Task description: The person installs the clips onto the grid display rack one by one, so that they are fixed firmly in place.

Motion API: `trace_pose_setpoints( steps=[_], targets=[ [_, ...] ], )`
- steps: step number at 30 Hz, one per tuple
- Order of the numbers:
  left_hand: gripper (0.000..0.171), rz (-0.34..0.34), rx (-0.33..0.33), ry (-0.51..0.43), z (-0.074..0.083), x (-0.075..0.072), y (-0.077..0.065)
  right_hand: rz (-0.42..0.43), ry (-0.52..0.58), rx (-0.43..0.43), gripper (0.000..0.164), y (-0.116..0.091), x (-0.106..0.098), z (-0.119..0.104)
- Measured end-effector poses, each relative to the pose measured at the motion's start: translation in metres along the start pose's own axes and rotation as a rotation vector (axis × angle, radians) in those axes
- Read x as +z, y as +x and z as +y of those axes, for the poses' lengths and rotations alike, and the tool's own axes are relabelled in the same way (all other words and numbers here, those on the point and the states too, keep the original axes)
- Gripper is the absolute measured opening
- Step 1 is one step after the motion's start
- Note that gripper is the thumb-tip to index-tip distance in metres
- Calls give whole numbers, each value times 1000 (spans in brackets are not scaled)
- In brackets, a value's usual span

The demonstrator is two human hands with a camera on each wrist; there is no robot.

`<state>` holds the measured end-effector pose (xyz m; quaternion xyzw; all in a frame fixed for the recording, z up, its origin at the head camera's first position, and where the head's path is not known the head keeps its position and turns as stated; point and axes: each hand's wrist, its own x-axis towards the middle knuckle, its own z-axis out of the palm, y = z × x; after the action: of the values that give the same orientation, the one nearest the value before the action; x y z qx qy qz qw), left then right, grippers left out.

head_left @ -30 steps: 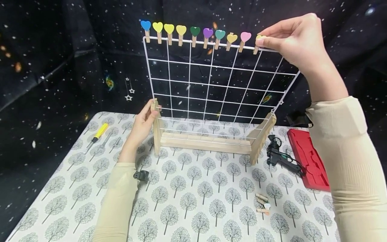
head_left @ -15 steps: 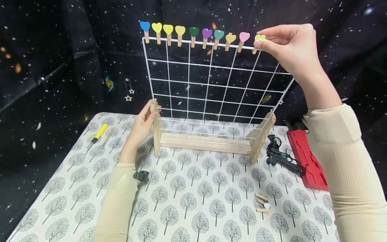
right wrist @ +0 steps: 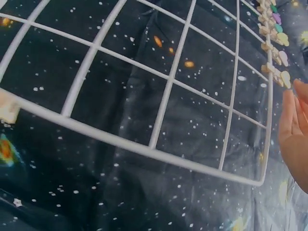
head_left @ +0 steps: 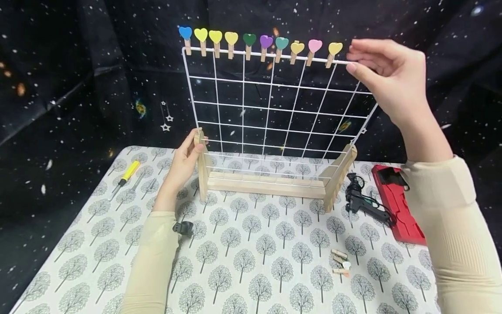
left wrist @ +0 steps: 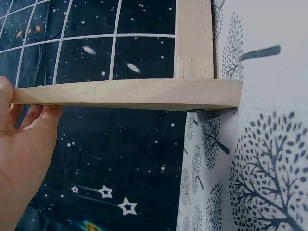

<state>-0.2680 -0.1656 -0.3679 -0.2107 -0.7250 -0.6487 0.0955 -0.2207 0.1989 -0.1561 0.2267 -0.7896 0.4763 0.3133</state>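
A white wire grid [head_left: 243,106] leans upright in a wooden stand [head_left: 266,185]. Along its top bar sits a row of wooden clothespins with coloured hearts, blue at the left end, then yellow, green, purple, teal and pink. The rightmost is a yellow heart clothespin [head_left: 334,49], clipped on the bar. Just right of it is my right hand [head_left: 396,78], thumb and fingers apart with nothing between them, thumb tip by the top bar. My left hand [head_left: 184,159] grips the top of the stand's left side piece [left wrist: 134,94], thumb on one face and fingers on the other.
Several loose clothespins [head_left: 340,263] lie on the tree-patterned cloth [head_left: 235,279] at the front right. A black glue gun [head_left: 366,207] with its cord and a red case [head_left: 400,213] are right of the stand. On the left lies a yellow-handled screwdriver [head_left: 129,172].
My right hand has let go of the yellow heart clothespin and drawn back a little to the right and down. The clothespin stays on the bar. My left hand keeps its hold.
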Motion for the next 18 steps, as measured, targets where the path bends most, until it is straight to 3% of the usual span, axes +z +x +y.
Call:
trace_pose_setpoints(
  steps=[4, 9, 15, 18],
  targets=[
    [45, 3, -19, 19, 3, 1, 2, -42, 13, -55, 24, -30, -2, 2],
    [45, -2, -32, 31, 4, 2, 3, -174, -150, 3, 21, -82, 0, 15],
    [46, -6, -23, 14, 4, 2, 3, -464, -325, 176, 26, -155, -3, 80],
    [46, -7, -34, 17, 1, 2, 0, -608, -362, 189, 26, -196, -7, 108]
  ],
)
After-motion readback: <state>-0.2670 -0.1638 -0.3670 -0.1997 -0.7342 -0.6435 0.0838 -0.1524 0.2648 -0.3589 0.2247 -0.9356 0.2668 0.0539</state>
